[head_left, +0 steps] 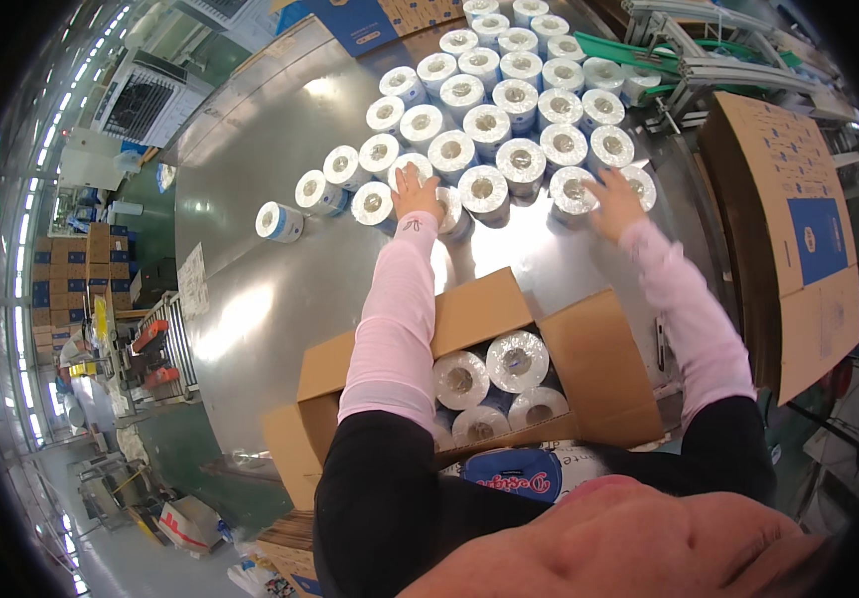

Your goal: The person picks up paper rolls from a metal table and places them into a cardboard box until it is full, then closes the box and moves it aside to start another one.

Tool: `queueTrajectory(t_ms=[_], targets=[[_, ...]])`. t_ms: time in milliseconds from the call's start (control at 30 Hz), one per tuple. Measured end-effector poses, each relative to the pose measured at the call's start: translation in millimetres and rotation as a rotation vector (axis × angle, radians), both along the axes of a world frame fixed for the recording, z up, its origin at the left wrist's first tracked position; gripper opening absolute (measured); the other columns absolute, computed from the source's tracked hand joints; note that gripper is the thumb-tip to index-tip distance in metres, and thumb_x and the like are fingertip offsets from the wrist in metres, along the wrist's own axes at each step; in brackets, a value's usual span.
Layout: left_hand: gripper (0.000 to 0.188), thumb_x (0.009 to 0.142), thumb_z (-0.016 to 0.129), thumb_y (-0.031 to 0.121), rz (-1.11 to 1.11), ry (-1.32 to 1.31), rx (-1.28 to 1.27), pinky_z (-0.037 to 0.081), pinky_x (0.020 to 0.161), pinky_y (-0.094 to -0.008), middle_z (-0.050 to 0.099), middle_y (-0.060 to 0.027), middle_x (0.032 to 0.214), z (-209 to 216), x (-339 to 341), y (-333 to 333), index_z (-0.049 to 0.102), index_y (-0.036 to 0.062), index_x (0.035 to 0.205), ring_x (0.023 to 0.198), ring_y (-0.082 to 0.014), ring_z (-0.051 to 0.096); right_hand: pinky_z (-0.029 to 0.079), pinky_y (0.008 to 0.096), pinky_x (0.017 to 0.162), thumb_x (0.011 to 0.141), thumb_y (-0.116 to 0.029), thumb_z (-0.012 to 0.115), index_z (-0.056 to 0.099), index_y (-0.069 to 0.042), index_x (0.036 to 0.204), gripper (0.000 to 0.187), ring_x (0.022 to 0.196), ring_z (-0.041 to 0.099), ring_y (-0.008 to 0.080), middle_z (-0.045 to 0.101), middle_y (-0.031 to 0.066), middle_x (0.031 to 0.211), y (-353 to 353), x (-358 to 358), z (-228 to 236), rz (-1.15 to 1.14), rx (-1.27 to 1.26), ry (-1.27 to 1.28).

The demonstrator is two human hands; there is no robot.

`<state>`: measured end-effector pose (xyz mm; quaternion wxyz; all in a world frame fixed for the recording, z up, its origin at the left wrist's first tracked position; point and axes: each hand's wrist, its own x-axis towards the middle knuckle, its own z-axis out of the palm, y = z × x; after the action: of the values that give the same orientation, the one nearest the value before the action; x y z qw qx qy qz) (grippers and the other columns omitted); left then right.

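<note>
Many wrapped paper rolls with white ends and blue sides stand in a cluster on a metal table (250, 289). My left hand (418, 197) is stretched out over one roll (411, 171) at the near side of the cluster, fingers spread across its top. Further right, my right hand (617, 205) reaches between a roll (574, 190) and another roll (639, 186), its fingers apart and at their edges. Close to my body, an open cardboard box (599, 359) holds several rolls (517, 361), seen between its raised flaps.
A tall open carton (793, 239) stands at the right edge. Metal conveyor frames with green guides (629, 55) lie beyond the rolls at far right. A blue-printed carton (355, 25) sits at the back. One roll (279, 222) stands at the cluster's left end.
</note>
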<state>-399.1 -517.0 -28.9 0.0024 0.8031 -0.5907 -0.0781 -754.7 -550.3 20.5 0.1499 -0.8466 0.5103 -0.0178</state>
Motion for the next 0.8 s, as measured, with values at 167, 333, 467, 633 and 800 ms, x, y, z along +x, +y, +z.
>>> queueTrajectory(t_ms=[167,333,467,633,800], targets=[[0.048,0.071,0.066,0.022,-0.03,0.022,0.176,0.029,0.11,-0.0419,0.027,-0.0191,0.147,-25.3,23.1,-22.8,0.062,0.0218,0.118,0.137,-0.0375,0.022,0.022,0.0491,0.111,0.085,-0.013,0.054,0.05,-0.024,0.134,0.05,0.143,0.015,0.03,0.026,0.0165,0.15,-82.0,56.6,-23.4,0.212,0.161,0.378],[0.036,0.072,0.064,0.023,-0.075,-0.081,0.206,0.042,0.099,-0.0409,0.047,-0.0215,0.129,-9.9,-4.8,-35.9,0.068,0.0122,0.106,0.124,-0.0372,0.041,0.03,0.0481,0.102,0.079,-0.013,0.057,0.064,-0.014,0.105,0.027,0.122,0.04,0.0335,0.05,0.0153,0.12,-83.8,60.7,-85.9,0.103,-0.179,0.217],[0.04,0.071,0.067,0.033,-0.126,-0.139,0.424,0.044,0.098,-0.039,0.055,-0.017,0.123,8.6,-6.1,-6.7,0.07,0.0136,0.105,0.117,-0.0339,0.051,0.027,0.0472,0.106,0.067,-0.03,0.07,0.065,-0.02,0.109,0.044,0.123,0.039,0.033,0.05,0.0144,0.122,-0.6,56.6,-73.2,0.039,-0.016,0.264],[0.047,0.069,0.067,0.04,-0.093,0.052,0.317,0.047,0.093,-0.0339,0.065,-0.0137,0.111,37.6,-4.7,25.6,0.069,0.0089,0.105,0.107,-0.0258,0.059,0.032,0.0482,0.103,0.069,-0.03,0.072,0.062,-0.019,0.116,0.05,0.121,0.044,0.0316,0.052,0.0166,0.124,125.3,-4.4,-124.7,0.04,0.038,0.149],[0.044,0.074,0.068,0.031,0.215,0.865,-0.103,0.051,0.079,-0.0303,0.069,-0.0117,0.099,98.8,18.8,56.1,0.066,0.0018,0.108,0.089,-0.0234,0.066,0.037,0.0448,0.1,0.072,-0.028,0.071,0.06,-0.016,0.118,0.049,0.117,0.049,0.0288,0.054,0.0138,0.122,123.5,-53.1,-129.9,-0.108,0.19,-0.026]])
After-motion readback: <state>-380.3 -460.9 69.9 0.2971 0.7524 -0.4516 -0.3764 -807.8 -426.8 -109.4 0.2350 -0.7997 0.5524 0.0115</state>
